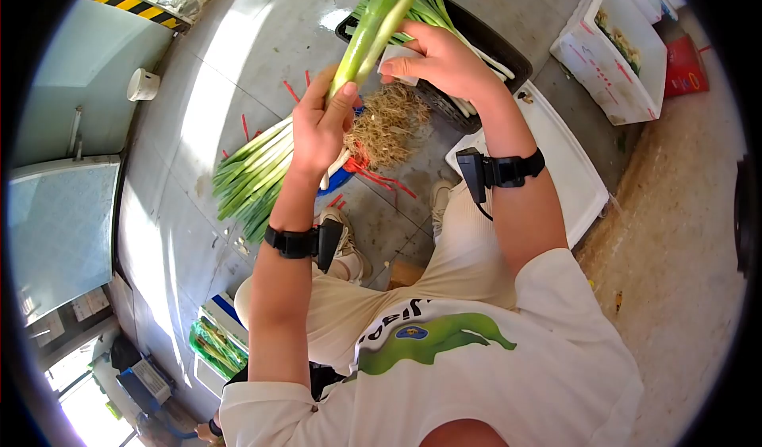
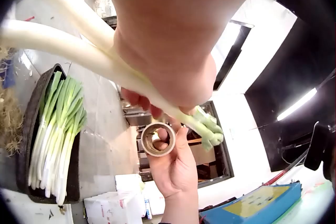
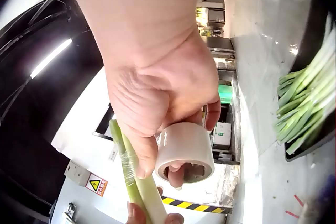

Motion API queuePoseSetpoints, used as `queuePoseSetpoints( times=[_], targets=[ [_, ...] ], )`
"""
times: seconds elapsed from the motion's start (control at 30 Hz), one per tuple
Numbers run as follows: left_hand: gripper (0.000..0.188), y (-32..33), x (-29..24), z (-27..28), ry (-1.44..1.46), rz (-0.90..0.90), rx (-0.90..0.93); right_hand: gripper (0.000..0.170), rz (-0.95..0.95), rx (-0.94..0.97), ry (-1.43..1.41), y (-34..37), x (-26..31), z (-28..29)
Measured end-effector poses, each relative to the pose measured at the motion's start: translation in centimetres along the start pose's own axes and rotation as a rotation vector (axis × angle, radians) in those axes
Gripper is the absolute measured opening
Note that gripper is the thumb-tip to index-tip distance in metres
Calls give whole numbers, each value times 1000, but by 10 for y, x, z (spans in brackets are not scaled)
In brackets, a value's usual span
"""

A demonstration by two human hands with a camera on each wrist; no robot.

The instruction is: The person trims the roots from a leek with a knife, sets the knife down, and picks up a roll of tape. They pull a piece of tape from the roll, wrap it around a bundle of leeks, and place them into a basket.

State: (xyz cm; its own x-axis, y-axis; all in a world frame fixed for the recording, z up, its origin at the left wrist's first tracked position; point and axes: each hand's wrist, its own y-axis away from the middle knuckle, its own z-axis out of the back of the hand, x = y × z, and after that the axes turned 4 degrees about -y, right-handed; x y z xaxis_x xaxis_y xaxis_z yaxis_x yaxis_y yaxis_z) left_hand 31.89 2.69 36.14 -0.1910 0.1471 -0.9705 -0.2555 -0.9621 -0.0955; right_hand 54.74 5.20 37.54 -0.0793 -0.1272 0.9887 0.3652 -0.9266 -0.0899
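Observation:
My left hand [image 1: 321, 121] grips long scallions [image 1: 369, 34] around their pale stems, green ends pointing up and away in the head view. My right hand [image 1: 440, 62] holds a roll of clear tape [image 3: 186, 148], with fingers passing into its core. In the right wrist view, the right thumb lies against the scallions, where clear tape wraps the stems. More scallions [image 1: 258, 177] lie on the floor beyond my left forearm, near a heap of tangled roots [image 1: 389, 125]. A black crate [image 2: 23, 155] with scallions [image 2: 60, 134] stands beyond my right hand.
Red ties [image 1: 381, 179] are scattered near my shoes. To the right are a white lid-like tray [image 1: 556, 161], a white foam box [image 1: 591, 70] and a red box [image 1: 685, 66]. Bagged greens [image 1: 214, 344] sit at lower left, where another person's hand [image 1: 208, 429] shows.

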Motion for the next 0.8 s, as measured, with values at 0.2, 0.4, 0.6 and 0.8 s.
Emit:
queuePoseSetpoints(
  times=[0.2,0.4,0.6,0.8],
  targets=[
    [31,-6,4,5,392,76,283,42,81,40,-168,-4,-8,-2],
    [39,-14,8,-2,220,125,277,32,28,3,-189,-3,-5,-5],
    [43,-12,-25,-26,-534,-237,-121,30,9,-99,-223,-6,-9,-26],
    [48,-16,-13,-27,-358,-225,-119,33,49,-164,-226,-8,-14,-36]
  ],
)
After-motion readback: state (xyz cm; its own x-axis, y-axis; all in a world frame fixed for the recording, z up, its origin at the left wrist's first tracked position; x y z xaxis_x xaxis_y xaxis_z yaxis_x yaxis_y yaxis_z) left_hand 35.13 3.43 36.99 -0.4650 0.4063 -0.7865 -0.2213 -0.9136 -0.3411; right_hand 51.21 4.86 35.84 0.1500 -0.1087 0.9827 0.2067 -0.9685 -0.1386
